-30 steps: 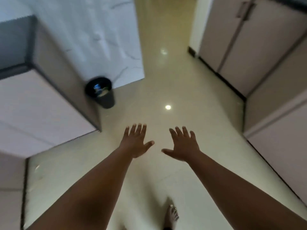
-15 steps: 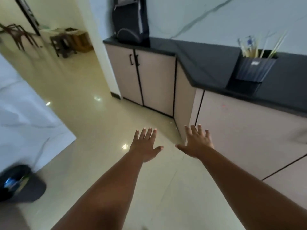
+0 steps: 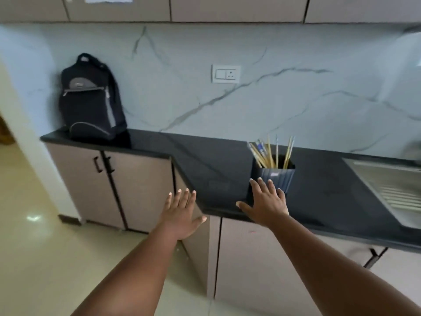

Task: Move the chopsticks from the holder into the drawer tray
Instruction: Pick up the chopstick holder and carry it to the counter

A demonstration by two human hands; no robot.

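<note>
A dark ribbed holder (image 3: 276, 176) stands on the black countertop (image 3: 211, 169), with several pale chopsticks (image 3: 270, 151) sticking up out of it. My right hand (image 3: 266, 204) is stretched out flat, fingers apart, with its fingertips in front of the holder's lower edge and nothing in it. My left hand (image 3: 181, 215) is also spread and empty, hovering left of the counter's front corner. The cabinet fronts (image 3: 250, 265) below the counter are closed; no drawer tray is in view.
A black backpack (image 3: 90, 99) leans on the marble wall at the counter's left end. A steel sink (image 3: 391, 185) sits at the right edge. A wall socket (image 3: 226, 74) is above the counter. Tiled floor (image 3: 34, 258) lies to the left.
The view has swung from the floor and bin round to the kitchen counter. The holder now stands straight ahead, with my right hand close to it. Both hands have stayed spread and empty.
</note>
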